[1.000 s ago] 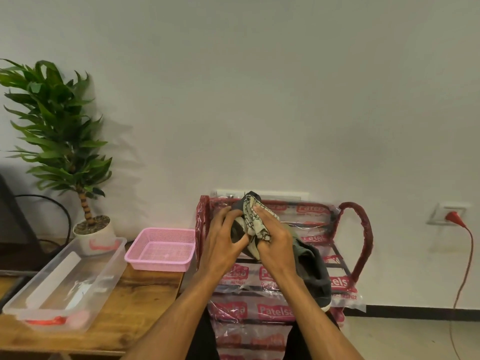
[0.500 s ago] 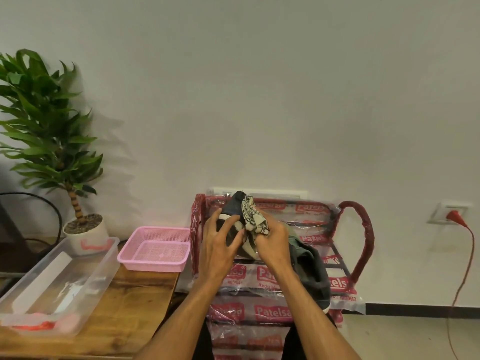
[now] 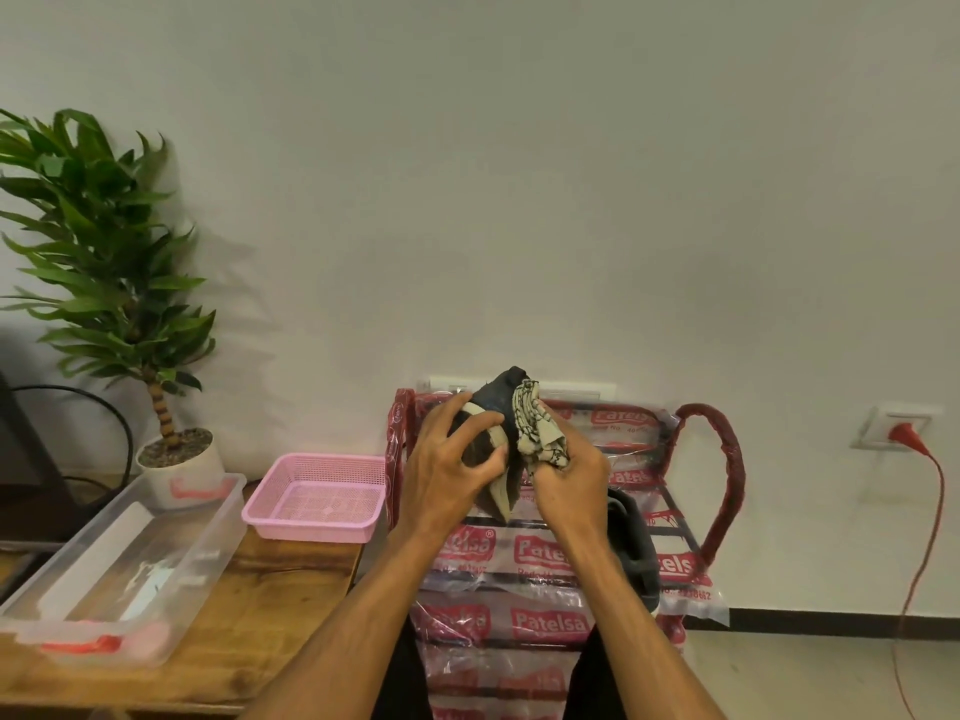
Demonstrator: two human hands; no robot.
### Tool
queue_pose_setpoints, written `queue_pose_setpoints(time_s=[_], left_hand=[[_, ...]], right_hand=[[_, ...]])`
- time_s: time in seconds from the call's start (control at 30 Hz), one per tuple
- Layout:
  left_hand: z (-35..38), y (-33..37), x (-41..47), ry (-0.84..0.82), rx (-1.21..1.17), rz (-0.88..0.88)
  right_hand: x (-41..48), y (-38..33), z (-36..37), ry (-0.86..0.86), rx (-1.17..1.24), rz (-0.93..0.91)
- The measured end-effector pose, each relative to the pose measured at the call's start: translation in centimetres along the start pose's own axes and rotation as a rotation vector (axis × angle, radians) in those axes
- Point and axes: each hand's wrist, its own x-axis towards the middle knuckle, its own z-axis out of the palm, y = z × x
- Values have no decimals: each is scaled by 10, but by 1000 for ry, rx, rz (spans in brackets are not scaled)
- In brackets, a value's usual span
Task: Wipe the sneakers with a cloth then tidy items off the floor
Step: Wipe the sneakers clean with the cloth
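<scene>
My left hand (image 3: pixel 447 470) holds a dark sneaker (image 3: pixel 496 400) up in front of the shoe rack (image 3: pixel 714 459). Its grip is curled round the shoe, and a pale sole edge shows between my fingers. My right hand (image 3: pixel 571 478) has its grip bunched round a patterned cloth (image 3: pixel 537 433), pressed against the sneaker's side. A second dark sneaker (image 3: pixel 631 543) lies on the rack's upper shelf, just right of my right wrist. Left of the rack stands a wooden desk (image 3: pixel 270 589) carrying a pink basket (image 3: pixel 317 504), a clear plastic tub (image 3: pixel 104 558) and a potted plant (image 3: pixel 176 459).

I think the main risk is rubbing too hard. That could twist the sneaker out of my left grip and drop it onto the rack's plastic wrapping, which looks slippery, where it might knock the second sneaker off. The cloth is also wadded tight, so only a small patch of it wipes and some spots may be missed. The floor in front of the rack is hidden by my arms, so I cannot tell what needs tidying there.
</scene>
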Motion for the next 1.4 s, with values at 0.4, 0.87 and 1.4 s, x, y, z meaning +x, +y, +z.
queue_pose_setpoints(time_s=[0.4, 0.87, 1.4], left_hand=[[-18, 23, 7, -78, -42, 32], [-13, 8, -25, -179, -41, 17], [-3, 15, -32, -101, 62, 0]], right_hand=[[-11, -12, -17, 53, -81, -51], [-34, -3, -17, 41, -130, -81], [-6, 14, -11, -137, -558, -506]])
